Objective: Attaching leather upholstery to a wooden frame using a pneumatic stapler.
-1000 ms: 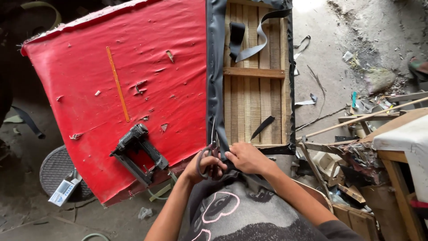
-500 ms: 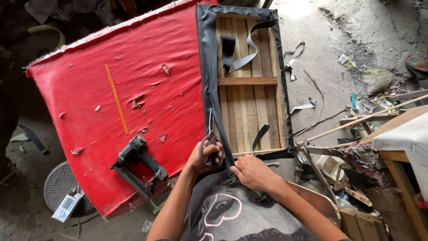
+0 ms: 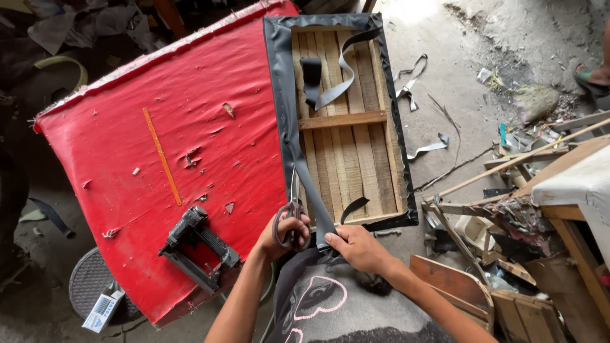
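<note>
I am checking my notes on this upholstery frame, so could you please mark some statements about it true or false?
1. The left hand holds scissors. True.
2. The right hand rests flat on the red sheet. False: it pinches the grey strip at the wooden panel's near edge.
3. A black staple gun lies on the red sheet. True.
4. The staple gun is in the right hand. False: no hand touches it.
5. A yellow ruler lies on the red sheet. True.
</note>
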